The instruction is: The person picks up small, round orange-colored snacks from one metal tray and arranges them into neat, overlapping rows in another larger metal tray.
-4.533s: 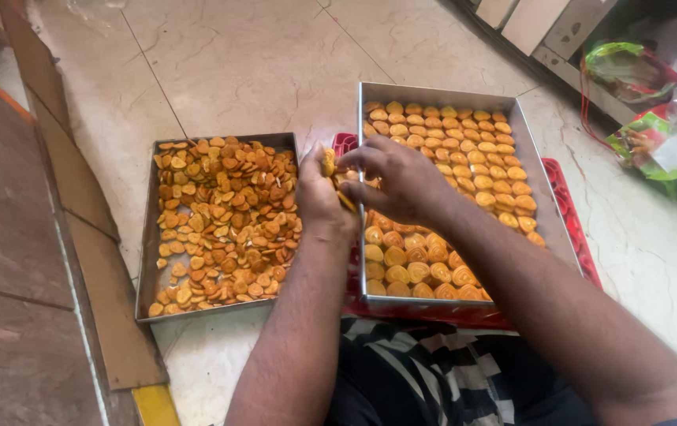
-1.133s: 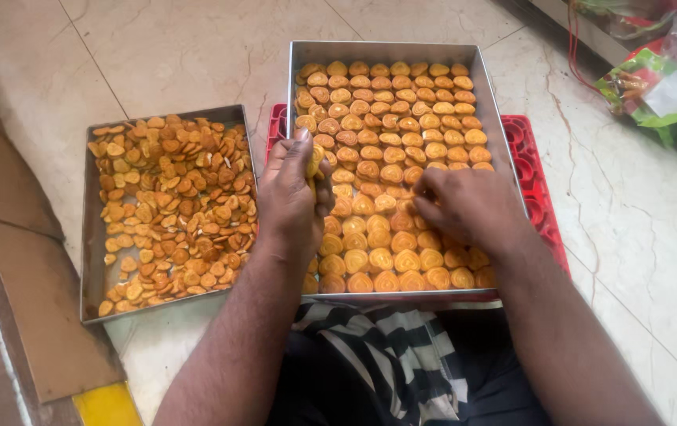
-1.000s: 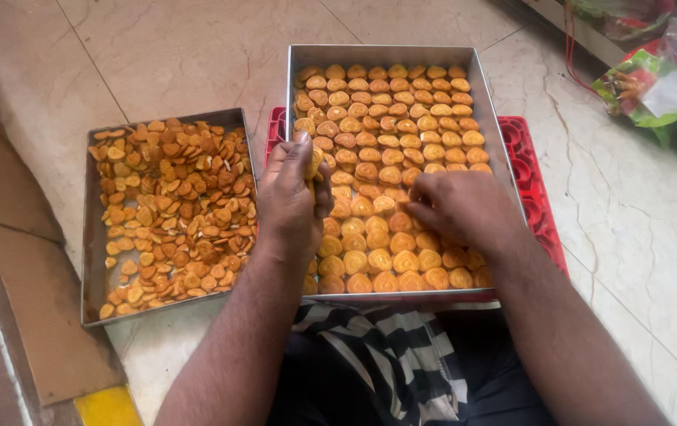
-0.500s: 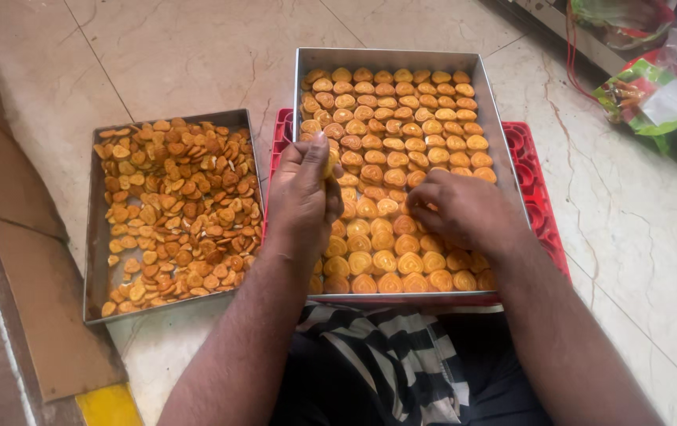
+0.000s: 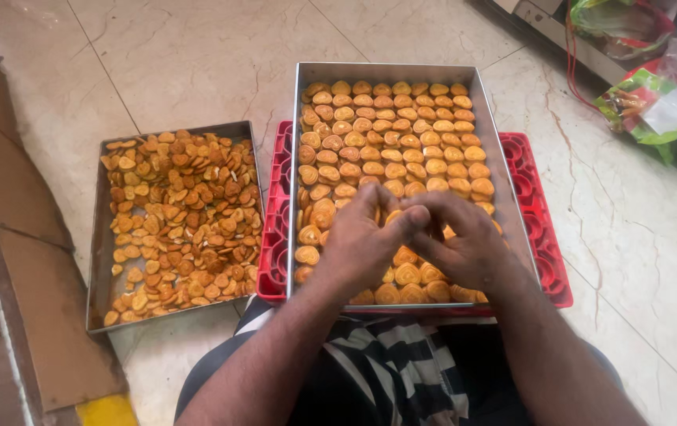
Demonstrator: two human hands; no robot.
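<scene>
A large metal tray [image 5: 501, 150] holds neat rows of round orange-brown biscuits [image 5: 401, 134] and rests on a red plastic crate [image 5: 542, 221]. Both hands hover over its near half. My left hand [image 5: 358, 244] is curled, its fingertips pinched on a few biscuits that barely show. My right hand [image 5: 464, 244] meets it fingertip to fingertip; what it holds is hidden. To the left, a smaller metal tray [image 5: 97, 260] on the floor carries a loose heap of similar biscuits [image 5: 180, 213].
The trays sit on a pale tiled floor [image 5: 196, 55]. Brown cardboard [image 5: 35, 284] lies along the left edge. Green and clear plastic bags [image 5: 646, 99] lie at the top right. A black-and-white striped cloth [image 5: 401, 371] covers my lap.
My left hand moved from the tray's left edge toward the middle. My right hand rose off the biscuit rows to meet it, so the fingertips now touch.
</scene>
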